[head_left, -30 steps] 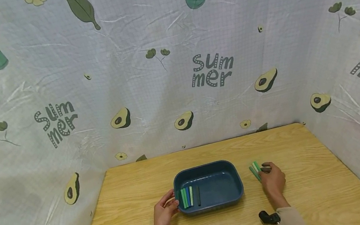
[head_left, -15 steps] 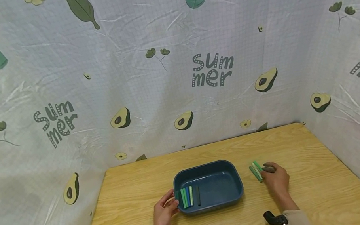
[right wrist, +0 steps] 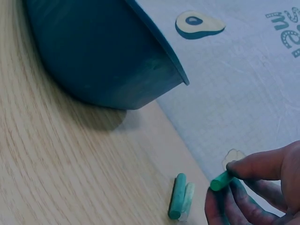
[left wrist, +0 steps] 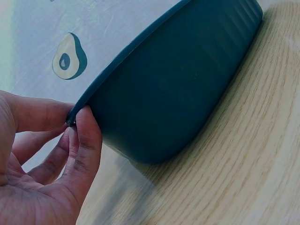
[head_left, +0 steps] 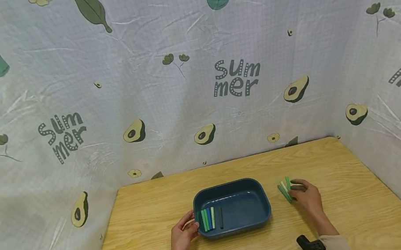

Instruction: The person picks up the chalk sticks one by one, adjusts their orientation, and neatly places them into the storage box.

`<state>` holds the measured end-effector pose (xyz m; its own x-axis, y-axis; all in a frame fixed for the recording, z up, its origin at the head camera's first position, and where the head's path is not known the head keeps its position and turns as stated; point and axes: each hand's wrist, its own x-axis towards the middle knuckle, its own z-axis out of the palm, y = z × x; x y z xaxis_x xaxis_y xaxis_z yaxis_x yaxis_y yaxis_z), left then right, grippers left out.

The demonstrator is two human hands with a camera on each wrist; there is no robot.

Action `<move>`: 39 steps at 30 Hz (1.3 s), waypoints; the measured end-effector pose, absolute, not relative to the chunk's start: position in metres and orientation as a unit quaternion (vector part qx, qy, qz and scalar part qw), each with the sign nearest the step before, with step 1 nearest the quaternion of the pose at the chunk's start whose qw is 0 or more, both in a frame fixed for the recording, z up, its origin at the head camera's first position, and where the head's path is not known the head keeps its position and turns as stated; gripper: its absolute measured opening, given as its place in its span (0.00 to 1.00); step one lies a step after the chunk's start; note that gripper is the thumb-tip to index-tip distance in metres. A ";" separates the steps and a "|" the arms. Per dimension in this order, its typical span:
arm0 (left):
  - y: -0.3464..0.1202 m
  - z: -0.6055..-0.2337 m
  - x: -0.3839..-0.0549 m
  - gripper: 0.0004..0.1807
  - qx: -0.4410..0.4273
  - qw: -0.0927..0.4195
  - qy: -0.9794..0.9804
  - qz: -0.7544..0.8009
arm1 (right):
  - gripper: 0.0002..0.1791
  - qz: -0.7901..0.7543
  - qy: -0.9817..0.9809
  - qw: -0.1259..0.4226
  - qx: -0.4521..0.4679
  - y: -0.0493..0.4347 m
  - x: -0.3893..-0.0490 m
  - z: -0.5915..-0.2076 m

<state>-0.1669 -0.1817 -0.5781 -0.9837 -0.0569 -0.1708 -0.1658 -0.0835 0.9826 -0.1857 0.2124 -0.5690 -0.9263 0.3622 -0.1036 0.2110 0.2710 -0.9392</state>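
A dark blue rectangular tub (head_left: 243, 207) stands on the wooden table. My left hand (head_left: 181, 235) pinches its left rim between thumb and fingers. Along the tub's left side lie several chalk sticks (head_left: 208, 219) in green, blue and pale tones, with a dark stick (head_left: 221, 217) a little apart. To the right of the tub, my right hand (head_left: 309, 198) pinches a bright green chalk stick (right wrist: 220, 181) between thumb and fingers. Its fingertips look dark with smudges. Just left of it, a darker green stick (right wrist: 177, 197) and a pale stick (right wrist: 188, 199) lie side by side on the table.
The wooden table (head_left: 147, 210) runs back to a pale curtain (head_left: 161, 83) printed with avocados and leaves, which also hangs at both sides. Each wrist wears a small black camera, such as the right wrist camera (head_left: 311, 245).
My right hand has shifted slightly right, and the bright green chalk stick in it has turned more upright, apart from the two beside it. My left hand and the tub have stayed put.
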 end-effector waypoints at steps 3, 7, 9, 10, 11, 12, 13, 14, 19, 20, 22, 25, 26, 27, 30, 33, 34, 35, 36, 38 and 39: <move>-0.182 -0.578 -0.166 0.26 -0.080 0.037 0.675 0.732 | 0.26 0.590 -0.788 0.047 -0.171 0.211 -0.185 -0.567; -0.182 -0.578 -0.166 0.26 -0.077 0.036 0.675 0.733 | 0.26 0.594 -0.787 0.034 -0.164 0.211 -0.183 -0.565; -0.182 -0.578 -0.166 0.26 -0.077 0.037 0.674 0.734 | 0.26 0.602 -0.782 0.027 -0.160 0.211 -0.182 -0.564; -0.182 -0.578 -0.166 0.26 -0.077 0.037 0.674 0.734 | 0.26 0.607 -0.778 0.023 -0.158 0.211 -0.182 -0.564; -0.182 -0.578 -0.166 0.26 -0.078 0.037 0.674 0.734 | 0.27 0.614 -0.773 0.019 -0.155 0.211 -0.181 -0.563; -0.182 -0.578 -0.166 0.26 -0.079 0.037 0.674 0.734 | 0.27 0.623 -0.767 0.015 -0.152 0.211 -0.181 -0.562; -0.182 -0.578 -0.166 0.26 -0.079 0.037 0.674 0.734 | 0.28 0.632 -0.761 0.011 -0.149 0.211 -0.181 -0.561; -0.182 -0.578 -0.167 0.26 -0.079 0.038 0.674 0.733 | 0.28 0.641 -0.753 0.007 -0.144 0.212 -0.181 -0.560; -0.182 -0.578 -0.167 0.26 -0.078 0.036 0.675 0.733 | 0.30 0.686 -0.718 -0.013 -0.117 0.214 -0.180 -0.550; -0.182 -0.578 -0.167 0.26 -0.078 0.036 0.674 0.733 | 0.30 0.692 -0.713 -0.018 -0.111 0.215 -0.179 -0.547; -0.182 -0.578 -0.167 0.26 -0.077 0.035 0.673 0.735 | 0.31 0.704 -0.703 -0.025 -0.101 0.216 -0.179 -0.543; -0.182 -0.578 -0.167 0.26 -0.075 0.034 0.673 0.735 | 0.33 0.716 -0.691 -0.038 -0.089 0.217 -0.179 -0.536; -0.182 -0.578 -0.167 0.26 -0.075 0.033 0.674 0.735 | 0.33 0.720 -0.688 -0.041 -0.085 0.217 -0.179 -0.535; -0.182 -0.578 -0.167 0.26 -0.075 0.033 0.674 0.734 | 0.33 0.724 -0.684 -0.044 -0.081 0.217 -0.179 -0.534; -0.182 -0.578 -0.167 0.26 -0.076 0.031 0.675 0.733 | 0.35 0.729 -0.679 -0.053 -0.066 0.217 -0.180 -0.531; -0.181 -0.579 -0.168 0.26 -0.078 0.029 0.673 0.735 | 0.35 0.736 -0.672 -0.058 -0.058 0.215 -0.182 -0.527; -0.181 -0.579 -0.167 0.26 -0.076 0.028 0.673 0.735 | 0.35 0.736 -0.671 -0.060 -0.055 0.214 -0.182 -0.526; -0.181 -0.579 -0.167 0.26 -0.075 0.026 0.674 0.735 | 0.35 0.739 -0.669 -0.063 -0.054 0.212 -0.182 -0.525; -0.181 -0.580 -0.167 0.26 -0.072 0.024 0.674 0.735 | 0.35 0.739 -0.668 -0.066 -0.052 0.210 -0.183 -0.524; -0.181 -0.580 -0.167 0.26 -0.074 0.023 0.672 0.737 | 0.36 0.742 -0.665 -0.072 -0.048 0.206 -0.184 -0.522; -0.181 -0.580 -0.167 0.26 -0.074 0.023 0.671 0.737 | 0.36 0.744 -0.663 -0.074 -0.046 0.204 -0.185 -0.521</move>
<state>-0.1674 -0.1810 -0.5800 -0.9881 -0.0658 -0.1393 -0.1325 -0.0980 0.9863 -0.1848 0.2038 -0.5210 -0.9848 -0.0494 -0.1663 0.1708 -0.1099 -0.9792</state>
